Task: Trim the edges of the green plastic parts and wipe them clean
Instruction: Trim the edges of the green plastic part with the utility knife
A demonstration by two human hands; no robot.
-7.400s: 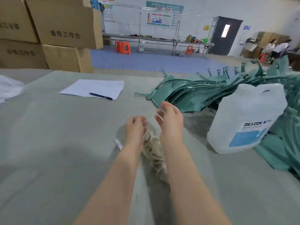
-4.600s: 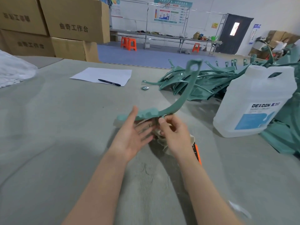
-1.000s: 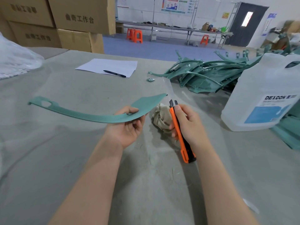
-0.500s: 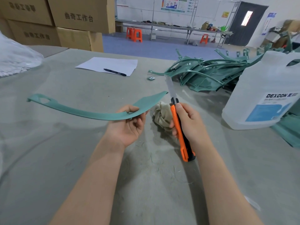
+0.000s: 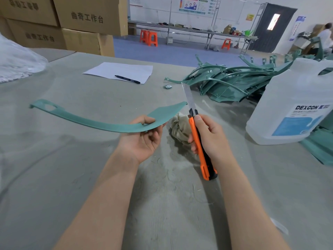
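Note:
My left hand (image 5: 142, 139) grips a long curved green plastic part (image 5: 93, 120) near its wide end, holding it level above the table with its narrow end reaching far left. My right hand (image 5: 209, 136) grips an orange utility knife (image 5: 200, 148) upright, its long blade extended and standing just right of the part's wide tip. A crumpled beige rag (image 5: 180, 127) lies on the table between my hands. A pile of several green plastic parts (image 5: 230, 82) lies at the back right.
A large white DEXCON jug (image 5: 292, 105) stands on the right, with more green parts beside it. A sheet of paper (image 5: 120, 71) with a pen (image 5: 127, 79) lies at the back. Cardboard boxes (image 5: 72, 24) stack at the far left; a plastic bag (image 5: 16, 62) sits at the left edge.
The knife blade has slid out, from just showing a second ago to long now. The green part and both hands have barely moved.

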